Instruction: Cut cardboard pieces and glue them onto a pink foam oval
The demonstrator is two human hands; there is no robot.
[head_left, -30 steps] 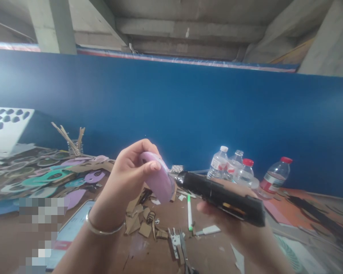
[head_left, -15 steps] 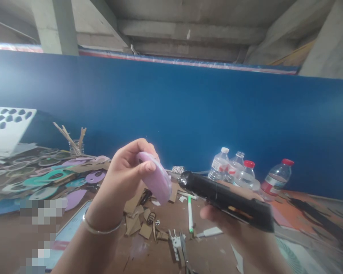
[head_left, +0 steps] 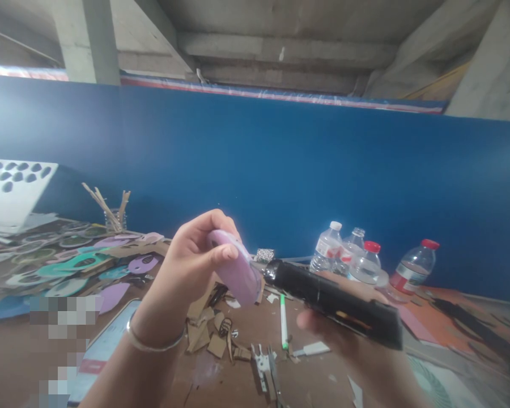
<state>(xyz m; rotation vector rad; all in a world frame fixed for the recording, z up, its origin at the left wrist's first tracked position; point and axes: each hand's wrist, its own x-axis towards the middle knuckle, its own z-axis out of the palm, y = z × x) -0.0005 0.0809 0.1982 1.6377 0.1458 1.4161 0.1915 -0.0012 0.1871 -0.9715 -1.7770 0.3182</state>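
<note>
Pinched between the thumb and fingers of my left hand is a light purple, rounded flat piece, tilted with its edge toward the right. My right hand wraps round a thick black handheld tool with a shiny nose and an amber slot in its side; its exact kind is unclear. The tool's thin tip meets or nearly meets the purple piece's right edge; whether they touch I cannot tell. Below both hands lie cardboard scraps, a green-and-white marker, a white-handled blade and a metal plier-like tool.
Several plastic bottles stand at the back right before the blue wall. Coloured cut-out shapes are heaped at the left, near a jar of sticks and a white perforated stand. Orange sheets lie right.
The black tool's tip has come closer to the purple piece's edge. My left hand and the piece have shifted slightly right in view. Both grips stay the same.
</note>
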